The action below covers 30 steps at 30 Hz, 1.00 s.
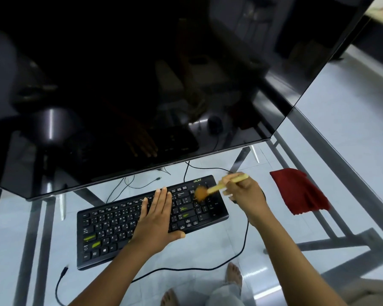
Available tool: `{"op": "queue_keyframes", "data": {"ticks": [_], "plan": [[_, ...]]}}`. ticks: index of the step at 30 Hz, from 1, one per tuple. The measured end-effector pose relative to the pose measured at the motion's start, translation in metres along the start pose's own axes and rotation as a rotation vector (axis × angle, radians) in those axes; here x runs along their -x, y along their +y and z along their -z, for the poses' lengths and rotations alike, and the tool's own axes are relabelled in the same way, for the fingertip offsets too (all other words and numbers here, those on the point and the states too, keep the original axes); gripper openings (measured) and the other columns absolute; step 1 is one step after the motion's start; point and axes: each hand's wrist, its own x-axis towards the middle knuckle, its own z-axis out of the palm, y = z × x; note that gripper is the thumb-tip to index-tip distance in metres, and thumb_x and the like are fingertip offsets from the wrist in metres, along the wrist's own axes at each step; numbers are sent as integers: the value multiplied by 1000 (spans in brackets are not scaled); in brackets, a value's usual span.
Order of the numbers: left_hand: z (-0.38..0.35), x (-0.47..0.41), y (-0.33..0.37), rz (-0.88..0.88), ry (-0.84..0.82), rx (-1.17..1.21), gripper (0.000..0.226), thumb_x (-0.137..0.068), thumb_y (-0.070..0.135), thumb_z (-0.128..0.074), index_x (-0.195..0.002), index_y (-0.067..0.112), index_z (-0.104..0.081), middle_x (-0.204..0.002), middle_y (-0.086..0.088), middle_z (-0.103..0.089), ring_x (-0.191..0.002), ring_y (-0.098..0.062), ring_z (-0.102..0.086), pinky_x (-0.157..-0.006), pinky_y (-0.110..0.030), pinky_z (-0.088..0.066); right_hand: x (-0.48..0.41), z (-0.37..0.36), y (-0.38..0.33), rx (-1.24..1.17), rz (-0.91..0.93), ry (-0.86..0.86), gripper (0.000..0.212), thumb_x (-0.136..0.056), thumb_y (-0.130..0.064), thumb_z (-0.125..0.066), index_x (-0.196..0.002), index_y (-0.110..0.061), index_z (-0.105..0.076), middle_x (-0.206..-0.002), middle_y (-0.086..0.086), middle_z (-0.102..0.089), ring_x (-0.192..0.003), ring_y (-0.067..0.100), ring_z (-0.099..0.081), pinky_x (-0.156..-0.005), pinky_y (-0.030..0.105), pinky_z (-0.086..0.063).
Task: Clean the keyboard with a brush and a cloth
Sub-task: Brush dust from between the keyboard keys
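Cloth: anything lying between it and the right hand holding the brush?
Nearly nothing. The right hand grips the brush over the keyboard's right end; a dark object peeks from under it, mostly hidden. From there to the red cloth, only bare glass table shows.

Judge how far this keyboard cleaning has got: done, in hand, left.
Done: nothing visibly finished. In hand: the right hand holds the brush on the right end of the keyboard; the left hand lies flat, steadying it. Left: wiping, since the red cloth lies untouched on the glass table.

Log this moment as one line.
step: brushing | right hand: grips brush, bristles on keyboard, right end | left hand: flat on keys | red cloth: lying aside, untouched
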Motion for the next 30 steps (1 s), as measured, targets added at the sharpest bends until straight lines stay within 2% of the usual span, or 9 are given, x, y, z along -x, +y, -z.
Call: {"op": "queue_keyframes", "data": {"ticks": [2, 5, 9, 13, 17, 20, 24, 28, 30], "plan": [[0, 1, -1, 1, -4, 1, 115, -79, 75, -46, -147, 12, 23, -153, -2, 34, -138, -18, 35, -115, -45, 17, 12, -3, 2, 137, 59, -136, 9, -93, -6, -57, -90, -9, -65, -74, -9, -73, -67, 2, -63, -63, 20, -50], [-1, 1, 0, 6, 3, 19, 115, -78, 75, -47, -142, 15, 27, -152, -1, 35, -138, -18, 35, -115, -45, 17, 27, -2, 12, 29, -8, 117, 16, -91, 0, -57, -87, -12, -66, -75, -13, -69, -74, -5, -64, -67, 14, -50], [-2, 1, -1, 0, 20, 19, 116, -78, 76, -48, -141, 15, 28, -153, -1, 34, -139, -18, 34, -115, -44, 17, 47, -5, 18, 48, 34, -47, 11, -93, -1, -56, -88, -6, -64, -73, 0, -74, -74, 15, -71, -68, 17, -54], [-2, 1, -2, -10, 41, 49, 116, -77, 75, -50, -146, 15, 22, -153, 1, 32, -139, -16, 33, -114, -42, 17, 46, -3, 27, -135, -84, 150, 12, -93, -7, -60, -88, -17, -65, -78, -4, -71, -71, 12, -68, -64, 14, -51], [-2, 2, -4, -20, 65, 52, 117, -74, 77, -50, -150, 16, 14, -155, 2, 27, -141, -14, 30, -115, -41, 16, 44, -7, 19, -118, 4, -31, 9, -94, -4, -58, -89, -8, -64, -77, -1, -73, -76, 10, -69, -70, 20, -53], [-2, 1, -4, -25, 67, 52, 117, -73, 78, -49, -151, 16, 13, -156, 2, 27, -141, -14, 30, -115, -41, 16, 35, -9, 15, -86, 17, 174, 16, -90, 1, -60, -90, -13, -67, -93, -2, -67, -89, -3, -63, -78, 8, -46], [-3, 2, -5, -31, 67, 52, 117, -72, 79, -48, -151, 16, 12, -156, 1, 25, -141, -14, 29, -114, -40, 16, 31, -21, 6, -97, 57, -21, 12, -95, -3, -54, -87, -8, -61, -80, 6, -76, -77, 18, -71, -75, 27, -58], [-4, 0, -6, -28, 65, 37, 120, -62, 87, -29, -151, 16, 12, -156, 2, 25, -141, -13, 29, -115, -41, 16, 16, -20, 5, -164, -61, 170, 22, -90, 1, -57, -83, -19, -64, -86, 0, -71, -79, 5, -65, -72, 10, -48], [-5, 0, -7, -34, 70, 26, 122, -59, 89, -24, -151, 16, 11, -157, 2, 24, -141, -13, 29, -115, -41, 16, 13, -22, 3, -209, -41, 9, 13, -93, -2, -56, -88, -11, -64, -83, 3, -75, -84, 17, -71, -76, 18, -55]]}}
